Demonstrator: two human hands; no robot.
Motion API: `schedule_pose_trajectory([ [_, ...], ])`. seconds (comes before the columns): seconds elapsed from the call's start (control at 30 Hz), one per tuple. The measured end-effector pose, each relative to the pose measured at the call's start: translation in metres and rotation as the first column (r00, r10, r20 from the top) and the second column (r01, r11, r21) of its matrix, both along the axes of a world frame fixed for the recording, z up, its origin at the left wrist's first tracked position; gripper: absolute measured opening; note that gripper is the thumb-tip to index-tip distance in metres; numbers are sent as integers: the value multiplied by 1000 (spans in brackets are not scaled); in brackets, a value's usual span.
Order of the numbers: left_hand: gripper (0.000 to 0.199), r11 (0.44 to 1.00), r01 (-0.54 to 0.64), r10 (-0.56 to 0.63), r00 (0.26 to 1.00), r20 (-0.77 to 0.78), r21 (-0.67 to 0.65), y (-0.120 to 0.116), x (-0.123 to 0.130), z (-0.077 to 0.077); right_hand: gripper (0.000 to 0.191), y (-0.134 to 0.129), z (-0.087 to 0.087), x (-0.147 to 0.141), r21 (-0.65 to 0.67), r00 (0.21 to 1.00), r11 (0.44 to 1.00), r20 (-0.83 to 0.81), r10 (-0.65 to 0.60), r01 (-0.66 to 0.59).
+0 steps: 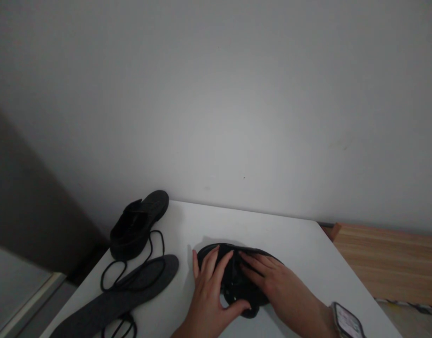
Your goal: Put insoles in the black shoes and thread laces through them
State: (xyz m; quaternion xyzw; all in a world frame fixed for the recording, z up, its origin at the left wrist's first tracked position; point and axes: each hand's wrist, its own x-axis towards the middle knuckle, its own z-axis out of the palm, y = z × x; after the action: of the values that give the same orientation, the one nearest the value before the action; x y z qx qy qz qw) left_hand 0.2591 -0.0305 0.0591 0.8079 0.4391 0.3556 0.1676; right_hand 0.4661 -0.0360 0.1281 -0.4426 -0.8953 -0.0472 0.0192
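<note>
Two black shoes (126,246) (233,277), one grey insole (92,312), two bare hands (209,286) (275,284) and one smartwatch (348,321) gather at one white bench (265,223) — with looped black shoelace (163,241) too, though whether one lace or two cannot be told.

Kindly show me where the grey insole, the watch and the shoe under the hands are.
Grey insole (112,305): head view, middle of its flat face.
Watch (349,320): head view, its screen.
Handled shoe (237,282): head view, its dark upper.
</note>
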Motion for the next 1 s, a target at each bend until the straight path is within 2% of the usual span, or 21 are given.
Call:
schedule_pose_trajectory([
  [0.17,95,1000,-29,29,1000,7,-10,0,1,1,58,-8,28,14,-115,995,992,-72,-65,56],
  [0.27,94,1000,-22,22,1000,7,-19,2,1,2,65,-17,36,30,-147,986,983,-108,-124,108],
  [0.4,91,1000,-14,14,1000,5,-18,3,1,1,64,-27,27,42,-65,986,997,-156,-57,48],
  [0.5,91,999,-24,24,1000,-2,-26,2,1,1,55,-27,14,40,11,994,1000,-113,15,-14],
  [0.63,90,999,-22,22,1000,-4,-27,1,0,0,41,-21,1,32,21,999,1000,-35,1,-1],
  [0.73,91,1000,-19,19,1000,1,-17,2,-1,-1,38,-18,-1,26,17,1000,1000,-18,-18,18],
  [0.87,92,1000,-26,26,1000,4,-3,3,-1,-2,40,-16,14,23,33,996,998,-66,-55,57],
  [0.93,91,1000,-25,25,1000,1,-3,2,-1,-1,41,-14,27,25,83,984,985,-102,-143,151],
  [1.0,89,1000,-23,23,1000,-3,-12,2,-1,0,34,-9,38,28,118,965,961,-111,-236,249],
])
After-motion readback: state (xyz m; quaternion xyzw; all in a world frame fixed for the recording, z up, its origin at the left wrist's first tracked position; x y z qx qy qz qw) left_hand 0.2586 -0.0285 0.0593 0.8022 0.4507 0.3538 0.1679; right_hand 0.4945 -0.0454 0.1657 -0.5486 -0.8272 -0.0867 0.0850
